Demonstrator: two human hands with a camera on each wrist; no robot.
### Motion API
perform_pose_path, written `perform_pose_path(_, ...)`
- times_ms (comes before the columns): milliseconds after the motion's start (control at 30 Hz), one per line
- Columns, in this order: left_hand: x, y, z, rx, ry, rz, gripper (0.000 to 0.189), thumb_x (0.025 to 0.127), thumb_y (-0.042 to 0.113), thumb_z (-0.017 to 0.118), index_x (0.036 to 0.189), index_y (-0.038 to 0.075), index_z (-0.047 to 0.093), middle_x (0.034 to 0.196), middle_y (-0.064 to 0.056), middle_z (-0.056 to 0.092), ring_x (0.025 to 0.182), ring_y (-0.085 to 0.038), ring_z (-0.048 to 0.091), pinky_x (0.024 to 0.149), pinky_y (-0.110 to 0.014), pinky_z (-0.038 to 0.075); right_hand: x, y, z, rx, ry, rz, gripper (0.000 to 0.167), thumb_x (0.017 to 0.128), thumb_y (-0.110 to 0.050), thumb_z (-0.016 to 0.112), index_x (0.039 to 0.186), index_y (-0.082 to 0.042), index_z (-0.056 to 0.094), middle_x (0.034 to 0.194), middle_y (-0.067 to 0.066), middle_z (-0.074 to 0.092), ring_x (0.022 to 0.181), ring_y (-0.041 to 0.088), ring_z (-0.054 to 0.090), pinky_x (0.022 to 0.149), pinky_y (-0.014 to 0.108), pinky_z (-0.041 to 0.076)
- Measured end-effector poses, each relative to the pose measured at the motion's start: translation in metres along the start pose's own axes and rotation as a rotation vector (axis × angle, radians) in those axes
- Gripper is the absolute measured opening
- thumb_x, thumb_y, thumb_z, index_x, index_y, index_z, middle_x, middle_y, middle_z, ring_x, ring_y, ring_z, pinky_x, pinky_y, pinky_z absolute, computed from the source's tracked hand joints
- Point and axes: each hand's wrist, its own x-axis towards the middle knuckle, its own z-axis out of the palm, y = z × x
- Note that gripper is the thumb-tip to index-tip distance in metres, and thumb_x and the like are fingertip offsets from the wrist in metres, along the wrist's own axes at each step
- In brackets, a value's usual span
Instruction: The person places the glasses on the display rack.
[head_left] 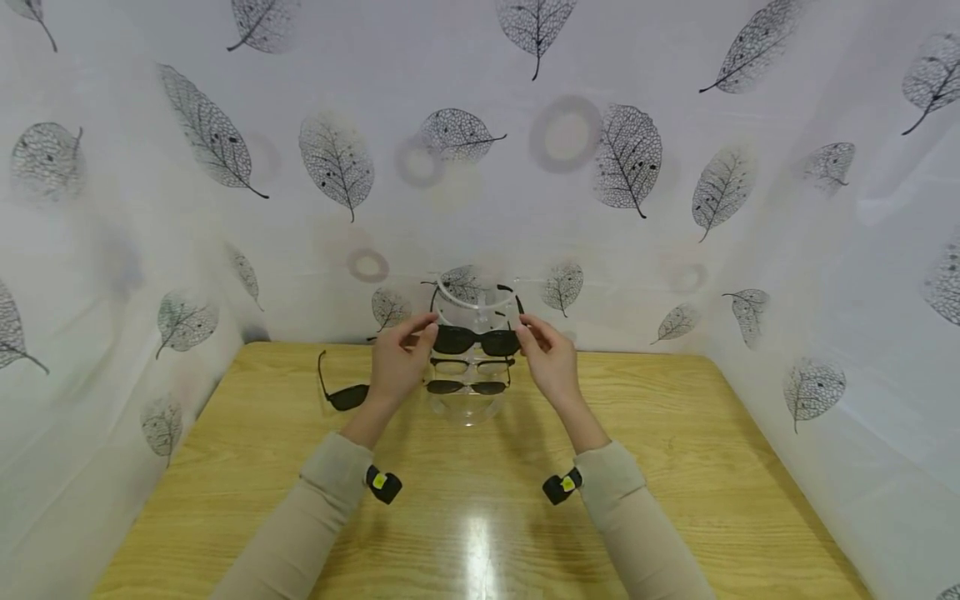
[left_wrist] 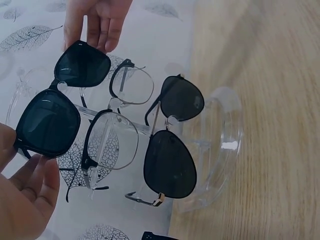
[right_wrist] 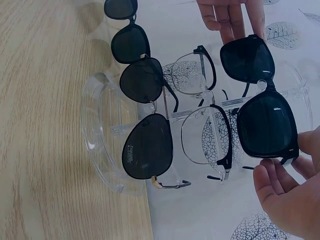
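Note:
Black-framed sunglasses [head_left: 477, 340] sit high on a clear plastic eyewear stand [head_left: 467, 410], their dark lenses facing me. My left hand [head_left: 400, 360] pinches them at the left hinge, and my right hand [head_left: 553, 360] pinches the opposite hinge. In the left wrist view the thumb and fingers of the left hand [left_wrist: 27, 192] close on the frame's corner. The right wrist view shows the right hand [right_wrist: 295, 192] gripping likewise. Below hang half-rim clear glasses [head_left: 472, 366], then thin metal-framed sunglasses [head_left: 467, 387]. Whether the black pair rests fully on its peg is hard to tell.
Another pair of dark sunglasses [head_left: 348, 397] lies on the wooden table [head_left: 480, 492], left of the stand and partly behind my left wrist. A white leaf-print curtain [head_left: 480, 208] rises behind the table and along both sides.

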Motion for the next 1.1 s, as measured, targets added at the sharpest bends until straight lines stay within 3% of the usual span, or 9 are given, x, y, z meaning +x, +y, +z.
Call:
perform_pose_path(200, -0.001, 0.003, 0.0, -0.008, -0.004, 0.01, 0.029, 0.104, 0.015, 0.067, 0.129, 0.0, 0.074, 0.123, -0.021, 0.076, 0.093, -0.039, 0.076, 0.069, -0.01, 0.052, 0.0, -0.001, -0.001, -0.004, -0.01, 0.008, 0.035, 0.107, -0.01, 0.062, 0.138, 0.006, 0.065, 0.118, 0.03, 0.071, 0.073, -0.008, 0.059, 0.074, 0.013, 0.052)
perform_pose_path(333, -0.001, 0.003, 0.0, 0.001, 0.004, 0.011, 0.029, 0.104, 0.014, 0.068, 0.129, 0.0, 0.074, 0.122, -0.022, 0.076, 0.094, -0.039, 0.076, 0.069, -0.011, 0.052, 0.008, 0.018, 0.002, 0.001, -0.009, 0.015, 0.036, 0.108, -0.013, 0.061, 0.14, 0.003, 0.064, 0.122, 0.029, 0.071, 0.077, -0.006, 0.061, 0.075, 0.013, 0.052)
perform_pose_path(467, -0.001, 0.004, -0.001, 0.008, 0.003, -0.017, 0.03, 0.104, 0.016, 0.068, 0.13, 0.002, 0.074, 0.123, -0.019, 0.077, 0.097, -0.037, 0.077, 0.071, -0.011, 0.052, 0.015, 0.039, 0.004, 0.008, 0.009, 0.003, 0.038, 0.108, -0.018, 0.062, 0.142, 0.001, 0.064, 0.125, 0.028, 0.071, 0.085, 0.009, 0.069, 0.076, 0.013, 0.053)
perform_pose_path(600, -0.002, 0.004, -0.002, 0.009, -0.003, -0.033, 0.03, 0.104, 0.017, 0.068, 0.131, 0.004, 0.074, 0.123, -0.017, 0.077, 0.097, -0.036, 0.076, 0.072, -0.012, 0.053, 0.015, 0.045, 0.003, 0.016, 0.022, -0.012, 0.039, 0.108, -0.024, 0.063, 0.141, -0.004, 0.067, 0.125, 0.025, 0.073, 0.093, 0.022, 0.072, 0.078, 0.014, 0.053)
perform_pose_path(767, -0.003, 0.005, -0.006, 0.01, 0.003, -0.033, 0.031, 0.104, 0.017, 0.069, 0.132, 0.006, 0.074, 0.125, -0.018, 0.076, 0.097, -0.035, 0.076, 0.074, -0.013, 0.054, 0.014, 0.042, 0.0, 0.017, 0.057, -0.035, 0.037, 0.107, -0.027, 0.064, 0.138, -0.006, 0.069, 0.117, 0.022, 0.075, 0.085, 0.01, 0.068, 0.077, 0.016, 0.054)
perform_pose_path(967, -0.009, 0.003, -0.018, 0.046, 0.008, -0.054, 0.033, 0.104, 0.021, 0.069, 0.136, 0.012, 0.072, 0.127, -0.014, 0.076, 0.1, -0.028, 0.075, 0.074, -0.016, 0.051, 0.01, 0.035, -0.001, 0.009, 0.166, -0.08, 0.033, 0.107, -0.023, 0.065, 0.133, -0.006, 0.072, 0.109, 0.019, 0.075, 0.082, -0.001, 0.064, 0.074, 0.015, 0.052)
perform_pose_path(1100, -0.015, -0.001, -0.034, 0.081, 0.005, -0.076, 0.034, 0.105, 0.024, 0.068, 0.138, 0.014, 0.071, 0.128, -0.013, 0.076, 0.098, -0.016, 0.073, 0.074, -0.014, 0.051, 0.002, 0.026, 0.0, 0.075, 0.202, -0.115, 0.029, 0.106, -0.022, 0.066, 0.129, -0.006, 0.074, 0.107, 0.019, 0.074, 0.083, 0.004, 0.067, 0.074, 0.015, 0.054)
